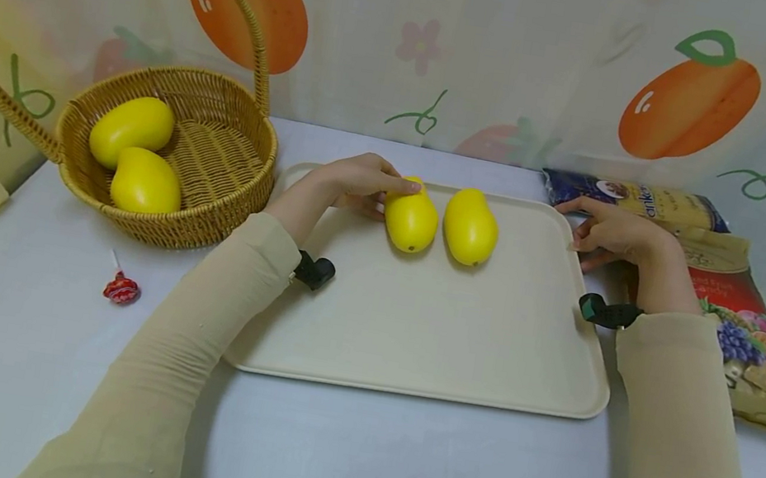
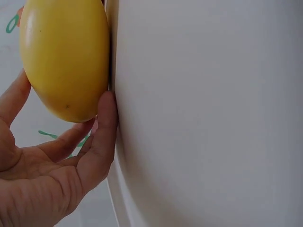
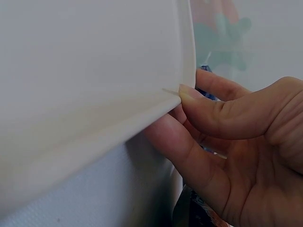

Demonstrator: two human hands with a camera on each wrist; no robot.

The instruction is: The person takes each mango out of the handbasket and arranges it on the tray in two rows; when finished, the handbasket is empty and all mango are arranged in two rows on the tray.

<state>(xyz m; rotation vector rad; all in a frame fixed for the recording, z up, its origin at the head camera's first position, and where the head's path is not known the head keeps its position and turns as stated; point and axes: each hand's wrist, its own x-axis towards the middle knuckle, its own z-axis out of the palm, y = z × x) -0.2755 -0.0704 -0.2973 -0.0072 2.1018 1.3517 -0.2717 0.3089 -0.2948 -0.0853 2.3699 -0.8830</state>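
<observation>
In the head view two yellow mangoes lie side by side near the far edge of a cream tray (image 1: 429,330). My left hand (image 1: 365,180) holds the left mango (image 1: 411,218), thumb on its top and fingers at its side. The left wrist view shows the mango (image 2: 66,56) between the thumb and fingers of that hand (image 2: 52,175). The right mango (image 1: 471,228) lies a little apart, untouched. At the tray's far right corner my right hand (image 1: 620,235) grips the rim; in the right wrist view its thumb (image 3: 222,113) presses on the rim (image 3: 109,137) with fingers beneath.
A wicker basket (image 1: 245,205) with a tall handle stands at the left, with two more mangoes (image 1: 132,132) inside. A red-wrapped lollipop (image 1: 122,289) lies in front of it. Right of the tray are a red and gold food bag (image 1: 745,330) and a dark blue and gold packet (image 1: 645,200).
</observation>
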